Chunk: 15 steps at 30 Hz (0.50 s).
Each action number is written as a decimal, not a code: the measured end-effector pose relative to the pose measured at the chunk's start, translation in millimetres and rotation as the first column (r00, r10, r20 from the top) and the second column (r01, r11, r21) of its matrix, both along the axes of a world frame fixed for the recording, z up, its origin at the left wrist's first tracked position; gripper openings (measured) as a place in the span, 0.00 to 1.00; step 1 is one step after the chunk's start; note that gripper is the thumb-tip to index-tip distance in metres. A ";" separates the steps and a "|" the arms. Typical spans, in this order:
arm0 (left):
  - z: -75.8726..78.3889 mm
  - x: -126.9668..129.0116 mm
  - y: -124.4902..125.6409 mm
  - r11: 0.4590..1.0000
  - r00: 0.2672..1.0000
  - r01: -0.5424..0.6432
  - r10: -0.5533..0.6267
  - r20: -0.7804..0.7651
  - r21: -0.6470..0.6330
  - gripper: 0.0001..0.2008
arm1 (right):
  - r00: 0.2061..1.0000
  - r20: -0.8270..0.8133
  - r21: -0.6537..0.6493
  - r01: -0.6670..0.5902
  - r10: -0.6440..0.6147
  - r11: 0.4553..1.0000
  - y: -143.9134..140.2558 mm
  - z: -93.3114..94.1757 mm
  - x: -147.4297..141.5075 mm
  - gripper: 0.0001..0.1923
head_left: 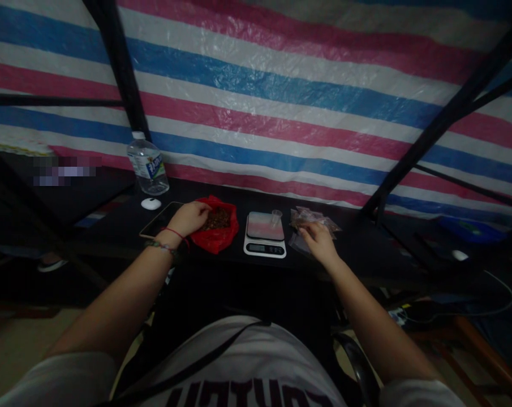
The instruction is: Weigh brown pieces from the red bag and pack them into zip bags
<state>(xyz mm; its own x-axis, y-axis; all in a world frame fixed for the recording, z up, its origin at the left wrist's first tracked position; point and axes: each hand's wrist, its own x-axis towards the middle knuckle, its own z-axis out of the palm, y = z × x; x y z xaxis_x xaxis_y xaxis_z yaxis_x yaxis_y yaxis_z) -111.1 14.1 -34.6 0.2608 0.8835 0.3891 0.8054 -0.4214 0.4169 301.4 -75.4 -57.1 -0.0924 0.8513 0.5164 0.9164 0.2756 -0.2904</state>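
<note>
My left hand (190,219) is at the left rim of an opened red plastic bag (215,241), its fingers bent together over the contents. Small brown dried pieces (219,219) fill the bag; whether my fingertips hold any is hidden. A white digital kitchen scale (265,233) lies between my hands. On the scale's right rear corner stands a small clear cup (276,218). To the right, my right hand (321,242) has its fingers closed at the near side of a pile of clear plastic bags (313,217). Some of these bags have brownish contents.
A phone (162,219) lies under my left wrist, with a white computer mouse (151,203) and a large clear bottle (149,164) behind it. Dark metal posts (122,68) frame the black table (349,254). A striped plastic sheet (256,102) hangs behind.
</note>
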 end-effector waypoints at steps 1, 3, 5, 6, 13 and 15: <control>1.6 -2.9 0.5 1.000 0.999 -0.013 0.013 -0.038 0.000 0.14 | 0.999 -0.041 0.020 0.008 -0.007 1.000 10.4 2.8 -7.9 0.19; 6.9 -11.4 0.2 0.997 0.993 -0.074 0.074 -0.089 0.001 0.14 | 0.996 -0.084 0.034 0.000 0.003 0.999 34.0 5.3 -23.7 0.27; 13.2 -21.9 -1.5 0.983 0.980 -0.184 0.184 -0.077 0.002 0.17 | 0.995 -0.094 -0.007 -0.019 0.018 1.000 57.1 4.6 -37.7 0.33; 16.0 -26.7 -2.8 0.971 0.970 -0.238 0.237 -0.053 -0.005 0.21 | 0.995 -0.094 -0.053 -0.023 0.018 0.998 67.2 3.4 -43.5 0.34; 11.9 -34.9 -4.1 0.917 0.955 -0.290 0.259 -0.143 -0.274 0.20 | 0.999 -0.036 -0.252 -0.016 0.007 0.968 96.8 4.7 -73.3 0.23; 4.1 -35.5 -0.6 0.910 0.980 -0.196 0.175 -0.090 -0.366 0.16 | 0.996 -0.045 -0.178 -0.084 0.078 0.980 96.0 10.4 -92.4 0.24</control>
